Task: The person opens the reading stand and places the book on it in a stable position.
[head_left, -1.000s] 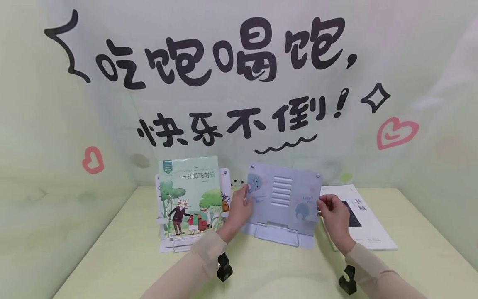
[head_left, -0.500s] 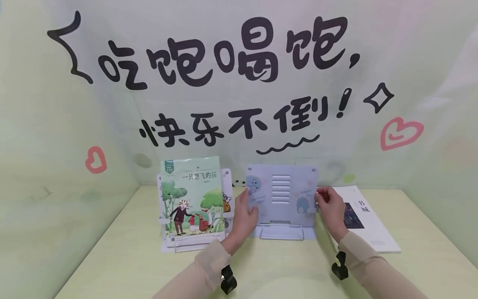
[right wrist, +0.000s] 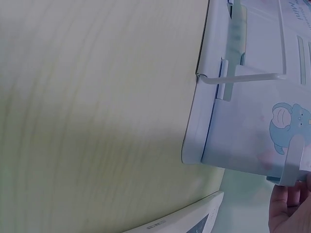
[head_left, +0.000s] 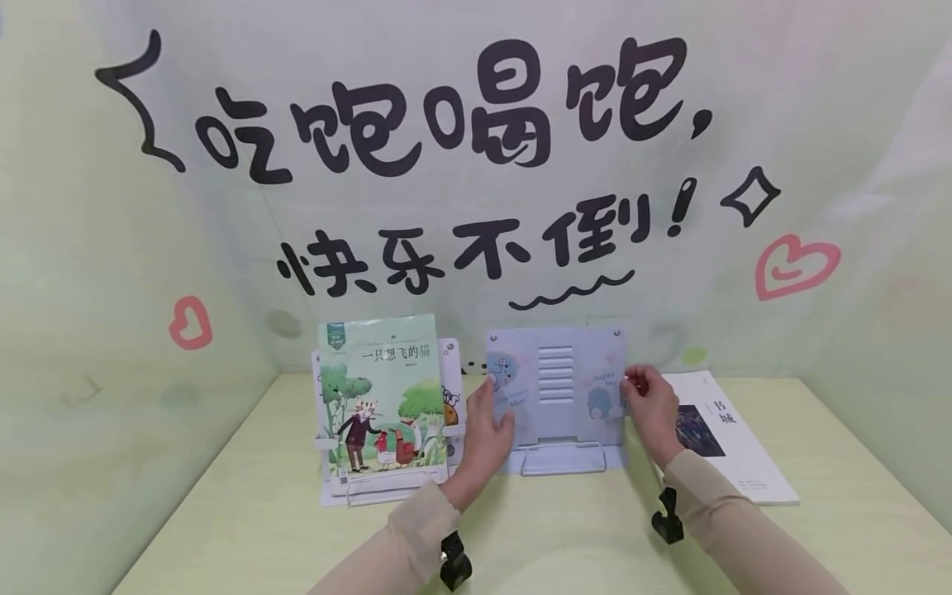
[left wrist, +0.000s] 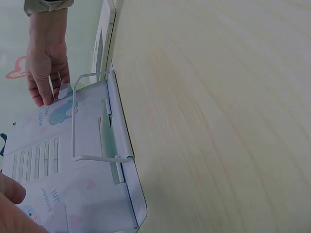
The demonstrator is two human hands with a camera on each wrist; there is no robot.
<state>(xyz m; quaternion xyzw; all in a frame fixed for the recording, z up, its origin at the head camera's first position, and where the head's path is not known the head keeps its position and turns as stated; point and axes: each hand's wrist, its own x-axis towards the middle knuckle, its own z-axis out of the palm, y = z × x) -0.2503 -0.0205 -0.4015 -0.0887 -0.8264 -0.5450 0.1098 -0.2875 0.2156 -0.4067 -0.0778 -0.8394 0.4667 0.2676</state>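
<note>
A pale lilac book stand (head_left: pixel 521 421) with blue cartoon prints, a slotted back panel and a wire rest (head_left: pixel 564 471) at its foot stands upright on the table. My left hand (head_left: pixel 483 438) holds its left edge, the thumb in front; part of that hand shows at the lower left of the left wrist view. My right hand (head_left: pixel 651 406) pinches the right edge near a side clip (right wrist: pixel 293 162), fingers curled. Left of it, a second book stand (head_left: pixel 450 351) bears a green picture book (head_left: pixel 387 397) with a cat on its cover.
A white book (head_left: pixel 744 446) with a dark picture on its cover lies flat at the right, just beyond my right hand. Behind the pale wood table (head_left: pixel 565 537) hangs a printed backdrop (head_left: pixel 461 198) with large black characters.
The lilac book stand has turned to face the front more squarely, its right side shifting left and back. My right hand has moved left with that edge; the left hand keeps its hold.
</note>
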